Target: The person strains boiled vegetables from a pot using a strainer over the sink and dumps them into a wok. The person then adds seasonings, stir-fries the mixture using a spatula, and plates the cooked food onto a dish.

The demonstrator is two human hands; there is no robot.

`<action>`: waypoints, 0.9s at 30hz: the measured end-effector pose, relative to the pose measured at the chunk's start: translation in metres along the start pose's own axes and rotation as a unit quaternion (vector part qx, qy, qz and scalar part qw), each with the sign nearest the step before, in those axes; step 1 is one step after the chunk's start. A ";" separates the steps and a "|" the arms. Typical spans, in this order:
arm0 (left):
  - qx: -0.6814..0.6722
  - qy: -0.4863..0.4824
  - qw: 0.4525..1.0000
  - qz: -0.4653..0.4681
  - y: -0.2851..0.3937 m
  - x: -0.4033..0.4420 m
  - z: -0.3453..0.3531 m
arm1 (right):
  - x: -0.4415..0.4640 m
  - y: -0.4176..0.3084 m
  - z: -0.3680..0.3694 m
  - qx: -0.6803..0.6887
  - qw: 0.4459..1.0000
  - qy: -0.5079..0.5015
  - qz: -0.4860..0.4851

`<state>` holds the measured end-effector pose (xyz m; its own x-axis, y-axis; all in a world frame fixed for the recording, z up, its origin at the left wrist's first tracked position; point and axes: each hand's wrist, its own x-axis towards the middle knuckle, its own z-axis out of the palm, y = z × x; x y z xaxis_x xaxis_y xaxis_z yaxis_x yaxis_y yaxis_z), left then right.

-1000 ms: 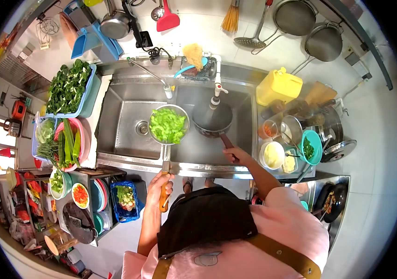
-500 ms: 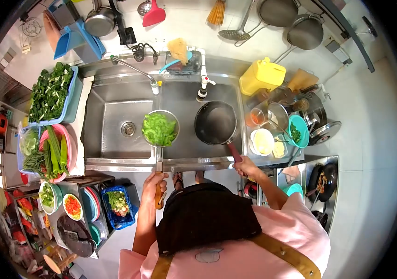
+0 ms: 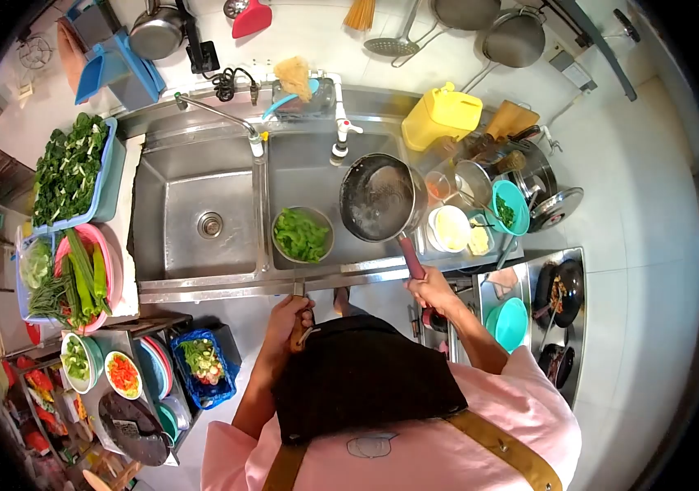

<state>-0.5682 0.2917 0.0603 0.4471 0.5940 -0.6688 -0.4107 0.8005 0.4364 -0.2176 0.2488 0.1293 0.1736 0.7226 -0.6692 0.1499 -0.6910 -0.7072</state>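
Observation:
My left hand is closed round the wooden handle of a long-handled strainer. The strainer's round bowl, filled with chopped green leafy vegetable, is over the right sink basin, near its front edge. In my right hand is the dark red handle of a black frying pan. The pan is at the right side of that basin, to the right of the strainer, partly over the basin's edge. Its inside looks wet, with no food visible in it.
Left of the double sink stand a blue basket of dark greens and a pink basin with long green vegetables. Bowls, a yellow jug and bottles crowd the right counter. A wok with food sits on the stove at right.
The frying pan has come up and rightward over the basin's right edge. The strainer of greens has shifted right, from the sink divider into the right basin. The camera view has shifted too.

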 end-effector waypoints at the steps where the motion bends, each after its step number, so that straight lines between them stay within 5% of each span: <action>1: 0.014 -0.006 1.000 -0.006 -0.004 0.004 -0.002 | -0.001 0.002 0.001 -0.014 1.000 0.008 0.000; 6: 0.026 -0.036 0.998 -0.039 -0.015 0.013 -0.008 | -0.011 0.014 0.011 -0.204 0.973 0.104 -0.002; 9: 0.029 -0.044 0.998 -0.038 -0.016 0.012 -0.006 | -0.005 0.036 0.016 -0.381 0.899 0.173 -0.126; 27: 0.015 -0.051 0.997 -0.055 -0.006 0.008 -0.006 | -0.027 0.020 0.016 -0.514 0.807 0.236 -0.168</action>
<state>-0.5663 0.2912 0.0485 0.5666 0.5061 -0.6502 -0.3313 0.8625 0.3826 -0.2350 0.2154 0.1296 0.2700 0.9519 -0.1448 0.9525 -0.2861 -0.1047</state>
